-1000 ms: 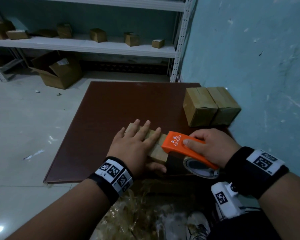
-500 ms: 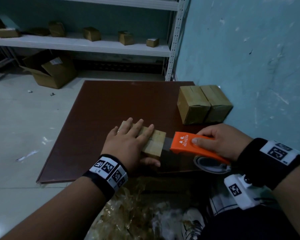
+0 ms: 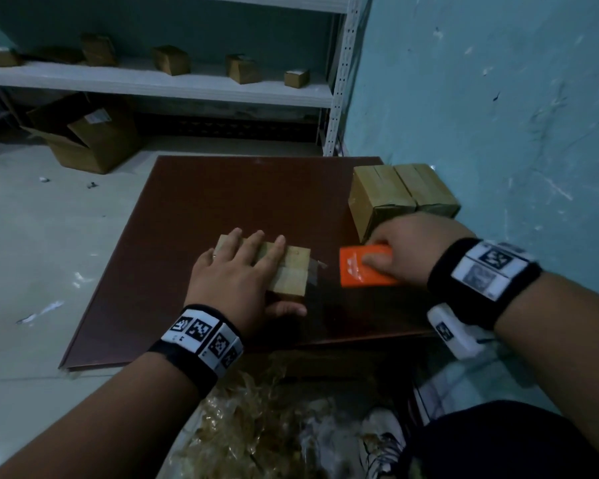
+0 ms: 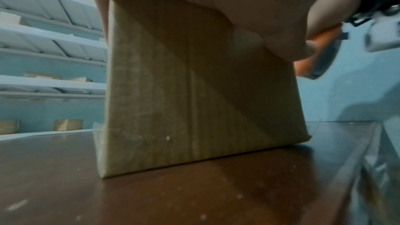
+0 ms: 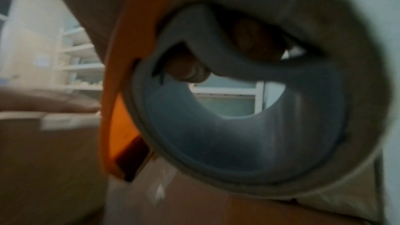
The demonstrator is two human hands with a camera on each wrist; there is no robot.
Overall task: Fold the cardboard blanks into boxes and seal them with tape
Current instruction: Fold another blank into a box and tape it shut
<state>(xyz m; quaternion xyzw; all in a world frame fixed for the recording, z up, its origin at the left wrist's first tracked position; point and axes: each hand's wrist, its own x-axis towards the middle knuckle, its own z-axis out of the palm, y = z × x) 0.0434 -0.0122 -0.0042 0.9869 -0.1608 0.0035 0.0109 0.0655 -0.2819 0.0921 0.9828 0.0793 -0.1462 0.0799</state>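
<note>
A small cardboard box (image 3: 291,276) lies on the brown board (image 3: 222,202). My left hand (image 3: 246,271) presses flat on its top, fingers straight, thumb against the near side. A loose end of clear tape (image 3: 316,267) sticks out past the box's right edge. To the right, clear of the box, my right hand (image 3: 391,257) grips the orange tape dispenser (image 3: 360,271). The left wrist view shows the box's side (image 4: 194,91) standing on the board, under my palm. In the blurred right wrist view my fingers (image 5: 188,69) curl through the tape roll (image 5: 249,134).
Two taped boxes (image 3: 402,195) stand side by side at the board's far right, against the blue wall (image 3: 498,115). Crumpled plastic (image 3: 256,426) lies below the board's near edge. White shelves (image 3: 153,84) carrying small boxes and an open carton (image 3: 87,140) are at the back.
My right hand has drawn the dispenser rightward off the box's top and away from it, leaving a tape end at the right edge. My left hand stays pressed on the box.
</note>
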